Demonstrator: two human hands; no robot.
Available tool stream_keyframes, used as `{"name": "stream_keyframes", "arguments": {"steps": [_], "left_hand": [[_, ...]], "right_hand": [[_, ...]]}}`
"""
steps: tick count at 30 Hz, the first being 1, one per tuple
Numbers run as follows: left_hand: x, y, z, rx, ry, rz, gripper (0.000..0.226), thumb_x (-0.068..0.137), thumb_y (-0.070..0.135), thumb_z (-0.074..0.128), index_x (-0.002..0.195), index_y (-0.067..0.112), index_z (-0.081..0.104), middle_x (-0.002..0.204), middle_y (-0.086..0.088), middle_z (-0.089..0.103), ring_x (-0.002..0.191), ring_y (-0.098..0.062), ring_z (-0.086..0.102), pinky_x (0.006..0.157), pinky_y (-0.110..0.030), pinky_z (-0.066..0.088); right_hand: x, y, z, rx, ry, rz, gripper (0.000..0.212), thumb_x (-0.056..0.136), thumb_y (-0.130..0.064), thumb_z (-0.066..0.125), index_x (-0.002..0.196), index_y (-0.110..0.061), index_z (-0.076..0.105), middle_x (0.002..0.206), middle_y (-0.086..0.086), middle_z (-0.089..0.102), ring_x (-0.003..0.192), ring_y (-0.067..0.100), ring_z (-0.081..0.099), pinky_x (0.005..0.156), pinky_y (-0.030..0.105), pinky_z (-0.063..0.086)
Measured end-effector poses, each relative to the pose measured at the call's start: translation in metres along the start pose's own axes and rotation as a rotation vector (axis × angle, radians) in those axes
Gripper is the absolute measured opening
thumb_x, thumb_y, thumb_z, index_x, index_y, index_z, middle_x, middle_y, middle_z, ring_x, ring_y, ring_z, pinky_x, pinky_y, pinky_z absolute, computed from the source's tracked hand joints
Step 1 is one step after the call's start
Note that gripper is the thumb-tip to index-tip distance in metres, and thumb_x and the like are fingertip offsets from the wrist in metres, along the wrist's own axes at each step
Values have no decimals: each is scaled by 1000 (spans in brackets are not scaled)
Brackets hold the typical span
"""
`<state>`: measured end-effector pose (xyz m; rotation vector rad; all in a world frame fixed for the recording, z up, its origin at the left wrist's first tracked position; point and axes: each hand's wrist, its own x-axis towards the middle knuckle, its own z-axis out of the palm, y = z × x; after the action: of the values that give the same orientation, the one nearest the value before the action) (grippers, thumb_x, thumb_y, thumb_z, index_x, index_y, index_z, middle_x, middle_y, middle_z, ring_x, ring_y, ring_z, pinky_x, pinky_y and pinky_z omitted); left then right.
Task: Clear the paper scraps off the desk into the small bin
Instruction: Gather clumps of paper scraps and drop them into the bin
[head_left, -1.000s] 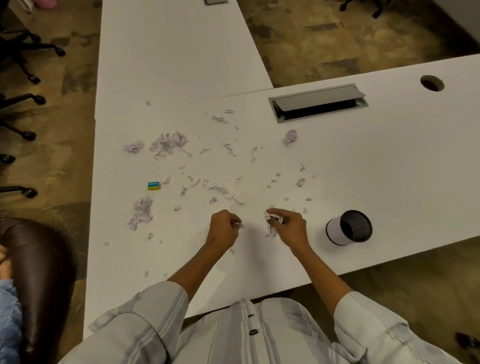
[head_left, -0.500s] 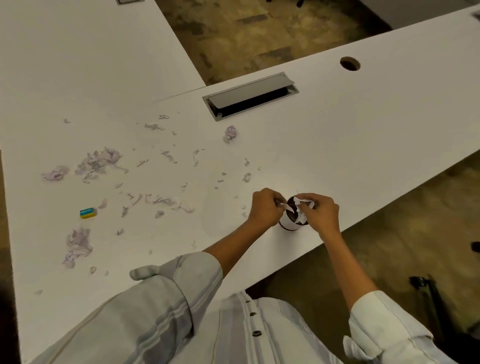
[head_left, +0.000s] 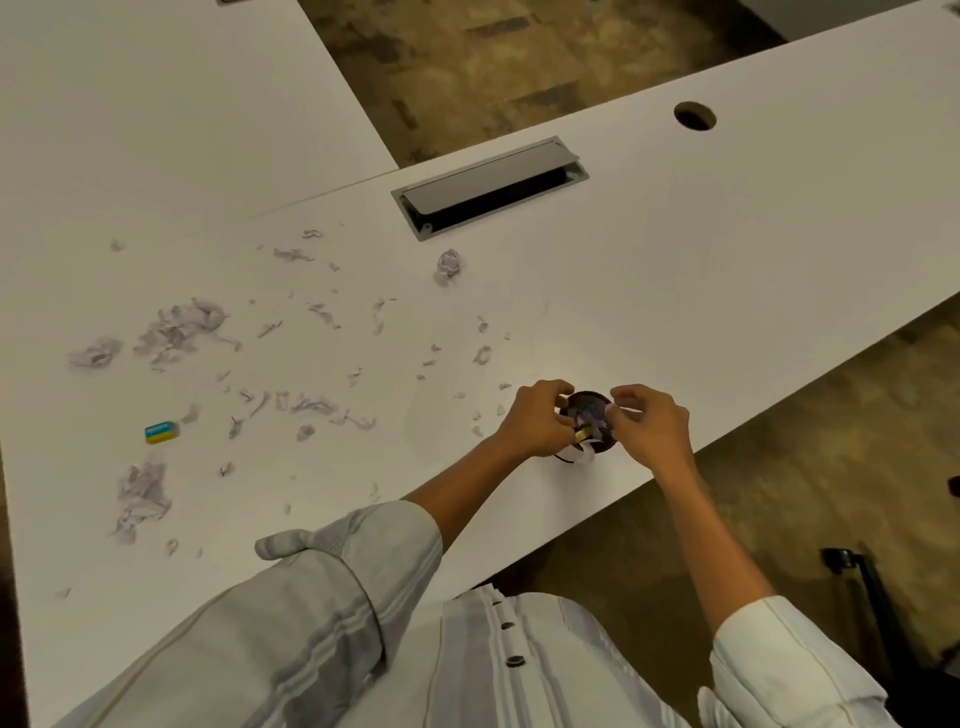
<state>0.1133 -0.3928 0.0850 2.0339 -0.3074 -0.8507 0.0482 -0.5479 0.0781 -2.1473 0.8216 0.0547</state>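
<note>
A: Where are the hands?

B: Both sit over the small bin (head_left: 589, 415), near the front edge of the desk (head_left: 675, 270). The left hand (head_left: 535, 423) is on the bin's left side, the right hand (head_left: 649, 428) on its right, with the dark round mouth showing between them.

A: Are they holding anything?

B: The left hand is curled, its fingers pinching pale paper scraps (head_left: 587, 423) right at the bin's mouth. A white strip hangs down on the bin's near side. The right hand's fingertips are drawn together at the rim; whether they grip a scrap or only touch the rim I cannot tell.

A: And the rest of the paper?

B: Scattered to the left of the left hand, on the desk. A few small bits (head_left: 475, 415) lie just beside its knuckles. Farther left runs a line of torn strips (head_left: 311, 405), then larger heaps (head_left: 179, 327) well apart from the hands. A crumpled ball (head_left: 449, 262) lies beyond the hands, toward the cable hatch (head_left: 491, 187).

A: Anything else out there?

B: A blue and yellow eraser (head_left: 161, 432), far to the left among the scraps.
</note>
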Motion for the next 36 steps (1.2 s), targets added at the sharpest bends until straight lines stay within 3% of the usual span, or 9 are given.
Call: {"name": "stream_keyframes", "arguments": {"steps": [3, 7, 11, 13, 15, 19, 26, 32, 36], "left_hand": [[-7, -14, -13, -25, 21, -20, 52, 78, 5, 70, 127, 11, 53, 122, -12, 62, 94, -27, 70, 81, -33, 58], [-21, -45, -33, -20, 55, -65, 41, 75, 4, 69, 114, 10, 59, 107, -11, 69, 84, -25, 69, 71, -33, 58], [-38, -79, -48, -32, 96, -125, 31, 76, 6, 66, 106, 10, 62, 98, -10, 71, 84, -27, 69, 72, -37, 59], [-45, -92, -53, -36, 109, -144, 28, 77, 6, 66, 105, 11, 63, 98, -10, 71, 85, -27, 69, 72, -37, 58], [-52, -101, -57, -35, 123, -152, 28, 77, 6, 67, 104, 11, 63, 100, -10, 71, 86, -26, 69, 71, -35, 57], [-60, -111, -67, -43, 153, -172, 27, 78, 5, 66, 105, 10, 63, 100, -11, 70, 86, -27, 69, 62, -27, 53], [-67, -120, -79, -51, 194, -173, 26, 79, 7, 66, 105, 11, 63, 97, -11, 71, 85, -27, 69, 60, -25, 51], [-79, -138, -95, -72, 252, -209, 25, 79, 11, 68, 103, 12, 62, 96, -10, 71, 83, -25, 68, 57, -23, 49], [-95, -160, -120, -38, 345, -241, 30, 77, 18, 73, 104, 12, 62, 101, -9, 69, 86, -24, 66, 70, -26, 51]], "right_hand": [[-4, -1, -1, -19, 9, -23, 25, 88, -17, 69, 112, -13, 68, 108, 5, 71, 86, 12, 66, 80, 20, 49], [-15, 1, 1, -66, 40, -26, 21, 81, -23, 75, 101, -18, 69, 90, -3, 72, 79, 13, 70, 76, 26, 58], [-28, 6, 12, -400, -93, -63, 62, 64, -41, 86, 119, -27, 61, 106, -8, 66, 94, 19, 65, 78, 38, 57], [-30, 9, 17, -525, -186, -105, 69, 64, -41, 85, 127, -29, 58, 117, -5, 65, 104, 22, 63, 81, 37, 55], [-27, 12, 19, -536, -206, -128, 57, 72, -34, 81, 125, -29, 61, 120, -2, 67, 106, 24, 64, 84, 38, 54], [-19, 12, 16, -479, -198, -111, 25, 81, -24, 74, 106, -27, 73, 106, 4, 72, 89, 22, 66, 76, 33, 55], [1, 1, -5, -269, -130, -133, 12, 83, -21, 73, 95, -18, 77, 91, 3, 75, 84, 16, 65, 75, 22, 46], [10, -19, 5, -396, -158, -78, 51, 77, -25, 78, 125, -16, 62, 116, 10, 69, 100, 29, 64, 85, 37, 53], [3, -41, 24, -483, -51, -141, 60, 76, -31, 79, 130, -21, 55, 122, 6, 66, 104, 32, 64, 85, 44, 54]]}}
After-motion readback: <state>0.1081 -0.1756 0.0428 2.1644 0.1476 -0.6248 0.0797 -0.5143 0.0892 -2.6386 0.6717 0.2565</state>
